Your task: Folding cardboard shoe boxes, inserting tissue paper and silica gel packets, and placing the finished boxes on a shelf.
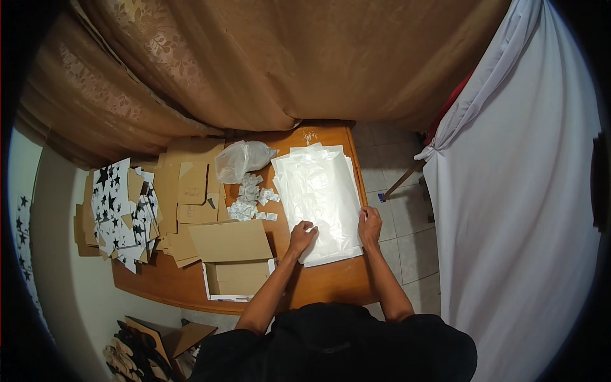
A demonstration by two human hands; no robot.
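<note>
A stack of thin, glossy white sheets [324,184], slightly see-through and wrinkled, lies on the wooden table in front of me. At the stack's lower left edge is my left hand [303,239], its fingers curled closed on the sheet. My right hand [370,226] pinches the right edge, with the thumb on the inner side. Whether one sheet or more is held cannot be made out. Left of my left forearm stands an open cardboard box [238,279], white outside and brown inside, its lid raised.
Small packets [245,204] are heaped beside a clear plastic bag [242,160]. Flattened brown cardboard [191,175] and star-patterned pieces [114,210] cover the table's left part. A brown curtain [305,63] hangs behind; a white cloth [509,210] hangs at right.
</note>
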